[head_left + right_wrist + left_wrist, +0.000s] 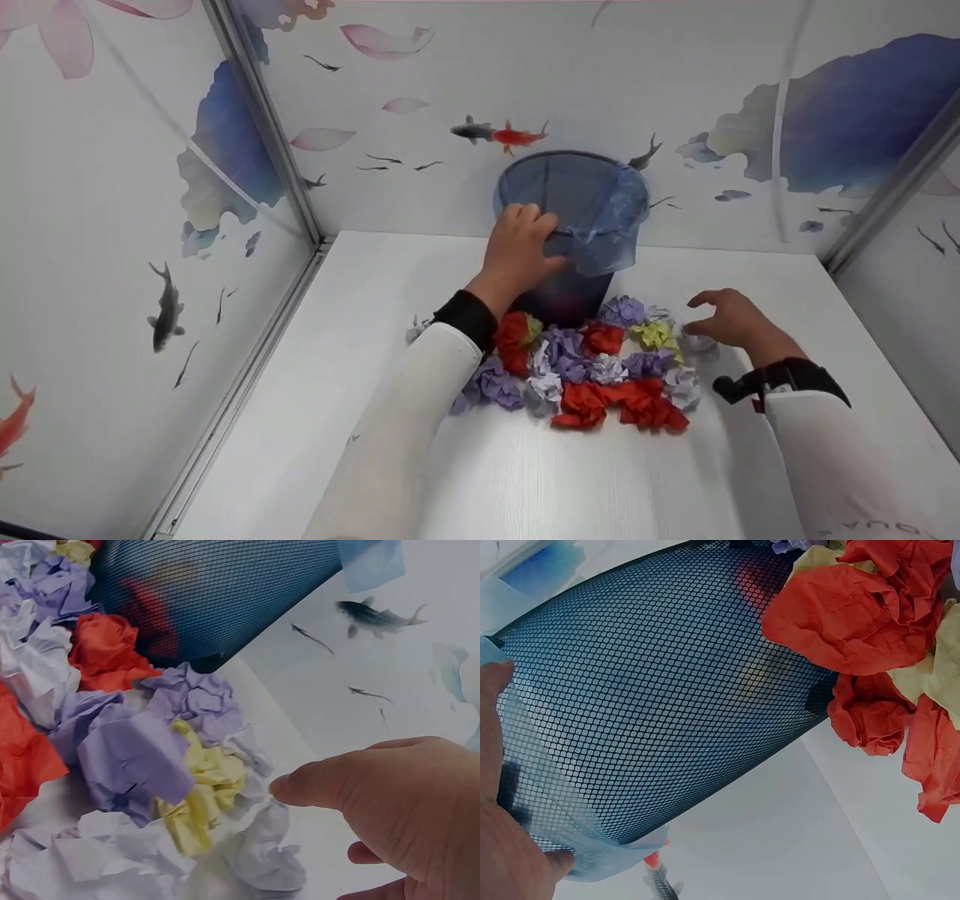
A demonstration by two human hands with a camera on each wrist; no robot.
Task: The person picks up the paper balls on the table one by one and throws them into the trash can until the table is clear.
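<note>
Gripping the bin (574, 289) by its near rim with the left hand (517, 247); curving the right hand (731, 324), fingers apart, by a white paper ball (266, 855) at the right of the heap (568, 356) on the surface (555, 480). Hard to tell if touching. Probably light, soft, crushable; best pinched loosely around the middle.

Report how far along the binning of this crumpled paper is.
Done: the bin is lined, and a red shape shows through its mesh, likely paper already inside.
In hand: the left hand holds the bin's rim; the right hand, apparently empty, is beside a white paper ball.
Remaining: many red, purple, yellow and white crumpled balls lie on the table.
</note>
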